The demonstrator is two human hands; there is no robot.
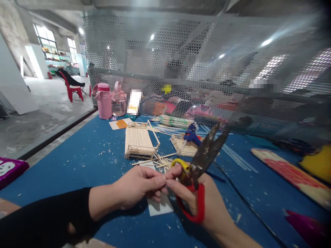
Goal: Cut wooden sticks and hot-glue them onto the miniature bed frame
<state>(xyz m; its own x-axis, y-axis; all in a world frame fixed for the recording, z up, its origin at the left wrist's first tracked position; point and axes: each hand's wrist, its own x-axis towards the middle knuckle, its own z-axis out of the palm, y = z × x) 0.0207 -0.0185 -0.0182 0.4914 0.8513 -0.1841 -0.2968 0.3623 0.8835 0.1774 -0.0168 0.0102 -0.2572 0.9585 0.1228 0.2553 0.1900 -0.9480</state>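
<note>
My left hand [141, 186] is closed in a pinch at the centre of the view, its fingertips meeting those of my right hand; anything between them is too small to name. My right hand [204, 196] is closed with scissors [204, 155] hooked on it, one handle red and the other yellow. The dark blades stand apart and point up to the right. Beyond my hands lie loose wooden sticks [162, 162] and a small bed-like frame of sticks [139, 139]. A white paper [159, 206] lies under my hands.
A blue glue gun [191, 133] rests on a smaller stick piece [187, 148], its cord running to the lower right. Pink bottles [104, 103] stand at the back left of the blue table [85, 162]. Packed sticks [289, 172] lie at right. Perforated metal screen [144, 51] behind.
</note>
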